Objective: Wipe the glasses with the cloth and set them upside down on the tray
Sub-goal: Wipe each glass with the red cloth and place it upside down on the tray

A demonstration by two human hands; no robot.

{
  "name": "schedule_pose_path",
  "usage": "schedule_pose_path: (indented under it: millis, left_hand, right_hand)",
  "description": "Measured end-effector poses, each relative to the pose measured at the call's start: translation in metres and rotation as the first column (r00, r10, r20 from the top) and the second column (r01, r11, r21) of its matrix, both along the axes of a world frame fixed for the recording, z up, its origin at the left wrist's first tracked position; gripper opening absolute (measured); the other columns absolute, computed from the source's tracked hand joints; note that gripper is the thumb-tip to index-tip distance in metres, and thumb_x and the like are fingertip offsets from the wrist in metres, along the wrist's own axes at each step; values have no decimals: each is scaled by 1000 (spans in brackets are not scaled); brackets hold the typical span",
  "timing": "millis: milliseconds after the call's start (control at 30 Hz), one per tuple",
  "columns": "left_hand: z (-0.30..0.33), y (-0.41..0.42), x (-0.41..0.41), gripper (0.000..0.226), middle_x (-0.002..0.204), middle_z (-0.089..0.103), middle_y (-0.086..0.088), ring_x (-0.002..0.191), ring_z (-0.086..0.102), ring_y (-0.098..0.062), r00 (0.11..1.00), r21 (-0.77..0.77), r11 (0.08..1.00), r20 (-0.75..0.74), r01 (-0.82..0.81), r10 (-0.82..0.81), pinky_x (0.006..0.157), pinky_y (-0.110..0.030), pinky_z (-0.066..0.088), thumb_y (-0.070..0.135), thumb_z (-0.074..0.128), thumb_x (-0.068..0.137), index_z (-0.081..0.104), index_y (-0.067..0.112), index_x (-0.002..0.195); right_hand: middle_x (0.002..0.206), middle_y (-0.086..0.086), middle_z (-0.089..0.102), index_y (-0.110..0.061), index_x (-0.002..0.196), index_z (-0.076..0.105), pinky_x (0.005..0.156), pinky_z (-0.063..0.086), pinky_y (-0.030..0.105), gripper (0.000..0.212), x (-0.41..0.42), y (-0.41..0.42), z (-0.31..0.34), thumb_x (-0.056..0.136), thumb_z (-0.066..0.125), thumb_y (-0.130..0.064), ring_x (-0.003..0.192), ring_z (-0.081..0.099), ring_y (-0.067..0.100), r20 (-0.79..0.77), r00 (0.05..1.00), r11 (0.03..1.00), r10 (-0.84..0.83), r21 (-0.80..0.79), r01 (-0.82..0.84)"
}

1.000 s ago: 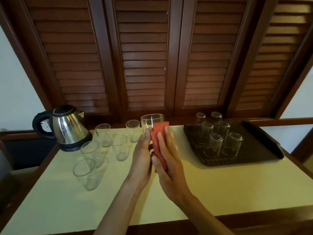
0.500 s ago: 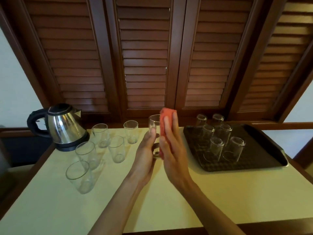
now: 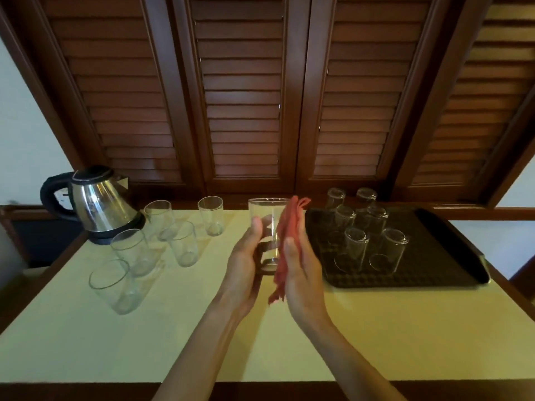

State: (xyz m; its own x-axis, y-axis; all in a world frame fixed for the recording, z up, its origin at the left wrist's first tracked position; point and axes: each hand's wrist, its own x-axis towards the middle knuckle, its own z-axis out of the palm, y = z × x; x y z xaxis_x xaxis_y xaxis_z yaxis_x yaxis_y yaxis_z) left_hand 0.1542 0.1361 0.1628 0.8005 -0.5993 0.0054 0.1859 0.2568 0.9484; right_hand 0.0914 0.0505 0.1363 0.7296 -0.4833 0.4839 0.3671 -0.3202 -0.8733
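Seen from the head camera, a person stood at a pale tabletop (image 3: pixel 376 328) and held one clear glass (image 3: pixel 267 227) upright above it, mouth up. The left hand (image 3: pixel 246 264) gripped the glass, thumb on the near wall and fingers curled round its lower part. The right hand (image 3: pixel 301 273), fingers straight, pressed a folded red cloth (image 3: pixel 289 241) flat against the glass's right side.

To the right, a dark tray (image 3: pixel 434 256) carried six glasses set upside down (image 3: pixel 367 227), grouped on its left half. To the left, five more glasses (image 3: pixel 162 241) stood mouth up on the tabletop, near a steel electric kettle (image 3: pixel 98 204) with a black handle. Brown louvred shutters (image 3: pixel 243 96) filled the wall behind the table.
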Motion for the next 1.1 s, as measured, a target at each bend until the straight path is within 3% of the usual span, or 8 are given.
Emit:
schedule_pose_path:
  millis: [200,333,433,533,633,800,933,1100]
  left_hand:
    - [-10,-9,0,53,119,78,-6,120,71,-23,996,-31,995,-20,-90,90,102,-44,56,55,32,108,68,24,132]
    - [-17,-9,-10,39,126,73,7,118,69,-12,998,89,995,48,-47,43,98,-38,58,58,35,103,58,44,132]
    - [-13,-4,-5,56,131,71,1,124,66,-17,999,88,996,20,-33,31,104,-44,54,70,43,92,67,36,130]
    - [-10,-1,9,60,128,74,-6,126,66,-25,994,-19,995,-58,-96,95,109,-51,51,72,55,89,74,29,126]
    - [-14,-2,4,42,124,76,3,117,71,-14,996,-6,997,-24,-83,83,88,-39,62,59,48,94,70,40,124]
    - [-11,-1,15,64,124,76,-11,123,69,-27,987,-9,996,-134,-88,86,107,-46,51,63,32,103,70,19,131]
    - [-11,-4,16,65,135,69,-5,125,67,-20,1000,53,999,0,2,-2,92,-35,57,67,41,94,64,26,139]
    - [-14,-7,27,54,128,73,-14,122,69,-25,995,-60,995,-70,-78,74,101,-44,56,50,40,107,65,14,138]
  right_hand:
    - [170,-11,7,-25,159,21,125,23,40,54,-4,3,-19,108,35,-38,156,10,11,38,998,970,51,-239,-41]
    - [165,-23,20,-37,160,18,122,31,47,56,8,-14,-5,108,40,-34,152,24,7,-24,999,998,-27,49,28]
    - [167,-21,12,-33,157,22,123,23,26,50,1,2,-2,109,37,-32,153,13,-1,-1,1000,991,29,-128,-29]
    - [169,-16,12,-38,156,23,125,22,42,51,-3,12,-23,107,35,-44,156,12,9,20,995,966,93,-243,-85]
    - [165,-19,23,-49,156,20,117,36,56,54,12,-11,-11,106,39,-44,153,28,22,-18,1000,1000,2,-28,-2]
    - [170,-11,9,-31,158,23,127,13,39,52,5,8,-20,108,36,-37,157,6,14,21,999,910,24,-414,-13]
    - [163,-32,15,-31,158,20,123,28,33,53,12,-6,-9,109,37,-37,151,17,-4,-31,999,994,-12,-111,8]
    - [170,-4,10,-21,158,24,124,24,48,54,11,2,-19,107,41,-25,157,11,15,42,999,914,12,-406,6]
